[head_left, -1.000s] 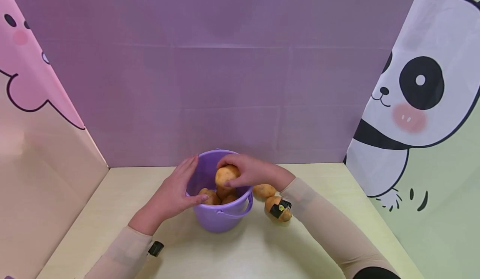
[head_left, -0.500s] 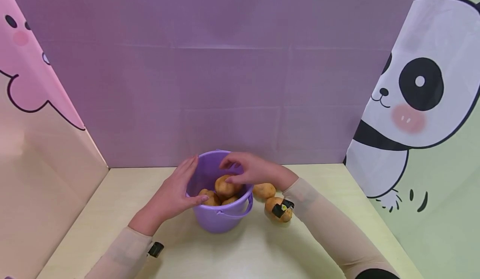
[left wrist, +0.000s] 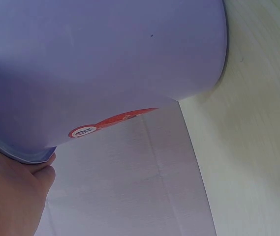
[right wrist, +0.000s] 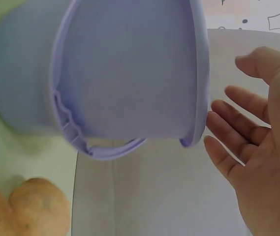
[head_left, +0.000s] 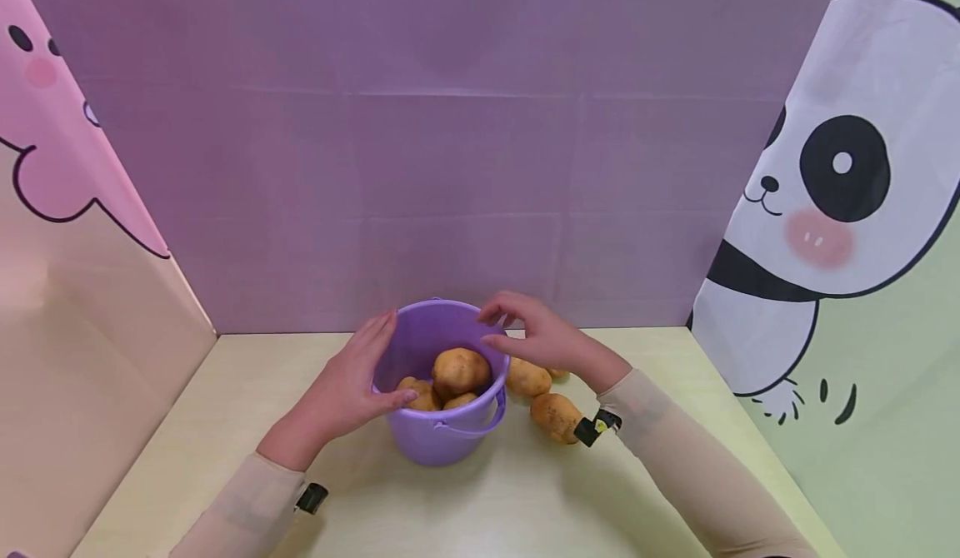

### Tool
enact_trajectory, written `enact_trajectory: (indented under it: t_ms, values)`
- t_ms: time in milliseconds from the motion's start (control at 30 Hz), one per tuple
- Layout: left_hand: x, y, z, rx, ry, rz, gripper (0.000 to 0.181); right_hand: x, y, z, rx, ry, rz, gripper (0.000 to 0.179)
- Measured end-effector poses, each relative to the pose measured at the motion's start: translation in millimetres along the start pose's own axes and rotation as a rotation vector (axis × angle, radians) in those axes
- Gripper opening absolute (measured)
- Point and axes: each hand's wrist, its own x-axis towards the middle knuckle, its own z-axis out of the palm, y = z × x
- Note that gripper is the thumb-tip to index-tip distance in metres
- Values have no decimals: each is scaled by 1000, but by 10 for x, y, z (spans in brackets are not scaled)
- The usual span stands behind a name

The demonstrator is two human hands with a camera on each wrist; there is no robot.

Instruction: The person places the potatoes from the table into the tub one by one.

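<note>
A purple bucket stands upright on the table, its handle hanging down on the near right side. Several potatoes lie inside, the topmost potato on the others. My left hand holds the bucket's left rim, its thumb hooked over the near edge; in the left wrist view part of that hand shows at the rim. Over the right rim hovers my right hand, holding nothing. The right wrist view shows this hand beside the rim, fingers spread and loosely bent.
Right of the bucket, potatoes lie on the pale table: one potato close to its wall, another potato nearer, and a partly hidden one behind. A purple backdrop rises at the table's far edge.
My right hand let go of a potato inside the bucket, then moved right, over the rim. That potato now sits lower, on the others. My left hand has stayed in place.
</note>
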Motion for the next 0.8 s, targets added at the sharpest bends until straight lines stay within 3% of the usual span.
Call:
enact_trajectory:
  t_ms: [400,800]
  values:
    - [4,0,10,14,7,6,112,-511,227,-60,-35,99,57,15]
    - [-2,18,-1,-2,-10,-8,114,-1010,383,200,-145,232,352,23]
